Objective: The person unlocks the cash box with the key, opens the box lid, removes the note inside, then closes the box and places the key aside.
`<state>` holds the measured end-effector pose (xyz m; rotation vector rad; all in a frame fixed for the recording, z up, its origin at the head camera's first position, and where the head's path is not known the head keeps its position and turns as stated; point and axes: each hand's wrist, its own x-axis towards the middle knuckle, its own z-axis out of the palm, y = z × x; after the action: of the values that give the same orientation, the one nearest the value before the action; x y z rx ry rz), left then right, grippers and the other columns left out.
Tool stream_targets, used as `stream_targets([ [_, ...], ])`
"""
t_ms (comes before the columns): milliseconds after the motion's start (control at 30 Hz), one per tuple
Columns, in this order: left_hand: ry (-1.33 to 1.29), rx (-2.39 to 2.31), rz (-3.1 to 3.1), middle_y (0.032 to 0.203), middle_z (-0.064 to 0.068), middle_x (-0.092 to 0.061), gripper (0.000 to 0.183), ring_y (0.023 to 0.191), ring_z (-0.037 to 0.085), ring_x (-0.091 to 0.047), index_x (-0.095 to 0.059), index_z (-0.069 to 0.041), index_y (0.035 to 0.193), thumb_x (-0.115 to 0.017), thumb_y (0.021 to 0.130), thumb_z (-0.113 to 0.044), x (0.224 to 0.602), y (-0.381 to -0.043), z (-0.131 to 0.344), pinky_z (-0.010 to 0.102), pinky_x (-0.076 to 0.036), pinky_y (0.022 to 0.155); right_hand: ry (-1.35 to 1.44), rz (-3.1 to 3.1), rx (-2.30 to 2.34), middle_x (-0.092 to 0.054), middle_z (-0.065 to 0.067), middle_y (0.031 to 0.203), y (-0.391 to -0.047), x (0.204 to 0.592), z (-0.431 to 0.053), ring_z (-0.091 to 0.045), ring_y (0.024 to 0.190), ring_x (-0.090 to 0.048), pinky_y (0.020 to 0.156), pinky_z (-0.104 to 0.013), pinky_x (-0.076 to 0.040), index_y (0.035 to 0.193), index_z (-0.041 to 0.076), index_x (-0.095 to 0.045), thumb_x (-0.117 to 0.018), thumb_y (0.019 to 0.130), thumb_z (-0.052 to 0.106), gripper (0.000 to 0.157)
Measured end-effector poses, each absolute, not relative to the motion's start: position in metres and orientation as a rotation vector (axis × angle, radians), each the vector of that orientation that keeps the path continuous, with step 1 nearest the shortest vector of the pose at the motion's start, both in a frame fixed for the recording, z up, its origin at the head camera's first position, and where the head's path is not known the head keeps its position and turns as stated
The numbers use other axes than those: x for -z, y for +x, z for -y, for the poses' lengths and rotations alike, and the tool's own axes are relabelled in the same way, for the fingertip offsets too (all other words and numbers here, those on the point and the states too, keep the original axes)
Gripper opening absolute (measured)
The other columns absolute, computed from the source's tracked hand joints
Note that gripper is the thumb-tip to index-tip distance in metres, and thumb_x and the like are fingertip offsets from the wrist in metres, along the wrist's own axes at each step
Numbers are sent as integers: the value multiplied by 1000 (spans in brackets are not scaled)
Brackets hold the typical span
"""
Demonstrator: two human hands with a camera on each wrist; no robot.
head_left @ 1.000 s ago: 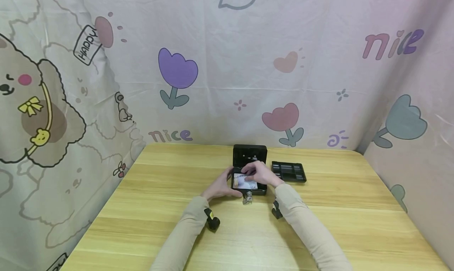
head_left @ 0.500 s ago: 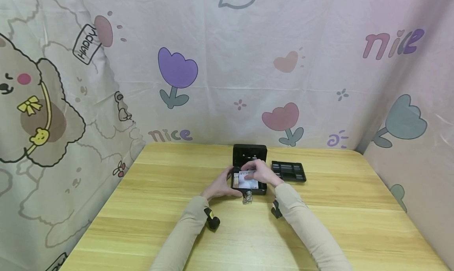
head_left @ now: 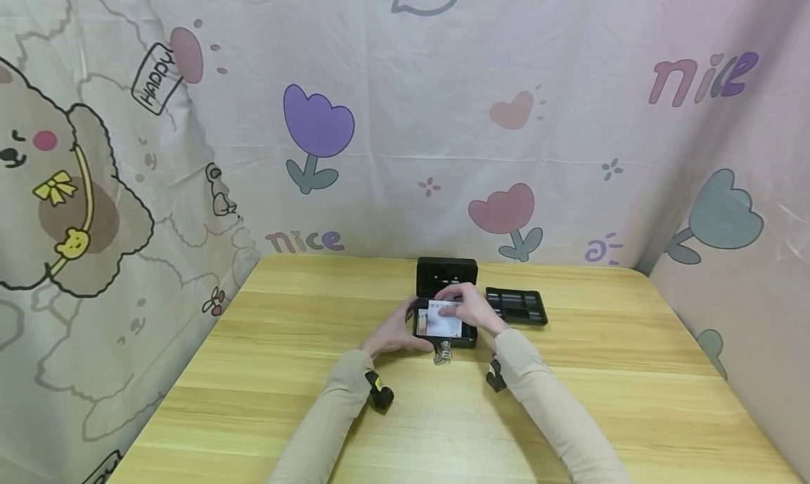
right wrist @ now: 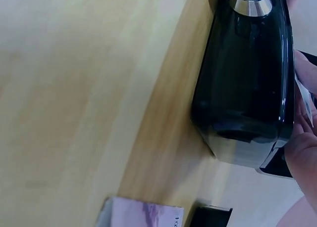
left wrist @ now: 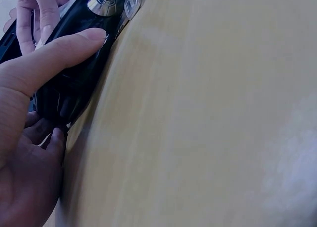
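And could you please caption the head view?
Left hand grips an open black box; right hand holds printed paper.

And there's the pale fabric backdrop (head_left: 392, 118) rising behind the wood-grain worktop (head_left: 253, 399)! Purple tulip print (head_left: 318, 122) left of centre, pink tulip print (head_left: 502, 209) lower down to the right, blue-grey tulip print (head_left: 724, 211) far right, cartoon animal print (head_left: 88, 209) filling the left!

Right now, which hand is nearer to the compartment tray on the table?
Right. The right hand holds a paper note at the open black box, just left of the compartment tray; the left hand grips the box's left side, farther away.
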<state>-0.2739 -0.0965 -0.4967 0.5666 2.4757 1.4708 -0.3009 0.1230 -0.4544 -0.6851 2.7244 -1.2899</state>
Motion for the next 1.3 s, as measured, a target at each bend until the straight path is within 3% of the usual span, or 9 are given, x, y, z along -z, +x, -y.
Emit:
stream_targets([
  [200,568,-1460,-2482,163,25,-29,116,151,41,-30,-20,2,157,-92,70,-22,498,-274,96,52,-28,127,-732,-2697,1378,-76,-11,94,-297,451,-128,-13,81,-65,74,-26,-55,106,5,-76,-75,86,5,20],
  [467,559,-1434,-2499,164,24,-28,117,151,41,-31,-19,1,158,-92,70,-24,497,-275,96,52,-28,126,-756,-2703,1429,-75,-15,104,-292,439,-138,-16,83,-63,66,-23,-54,111,7,-75,-73,90,10,21],
  [733,535,-1430,-2502,164,25,-26,117,151,42,-31,-19,2,158,-92,70,-22,495,-274,95,51,-28,127,-744,-2763,1389,-73,-12,122,-283,430,-153,-23,108,-65,85,-28,-53,115,11,-74,-73,92,17,25],
  [967,536,-1420,-2515,164,25,-26,117,151,42,-31,-19,3,158,-92,70,-21,496,-273,95,50,-29,126,-699,-2688,1421,-73,-17,114,-275,423,-172,-13,71,-62,60,-31,-56,119,8,-72,-71,93,19,28],
  [1300,544,-1424,-2518,164,26,-24,118,151,42,-30,-18,4,158,-92,69,-20,496,-274,95,49,-28,127,-729,-2659,1426,-74,-20,111,-266,425,-203,-8,68,-66,55,-24,-57,119,4,-72,-72,93,20,30],
])
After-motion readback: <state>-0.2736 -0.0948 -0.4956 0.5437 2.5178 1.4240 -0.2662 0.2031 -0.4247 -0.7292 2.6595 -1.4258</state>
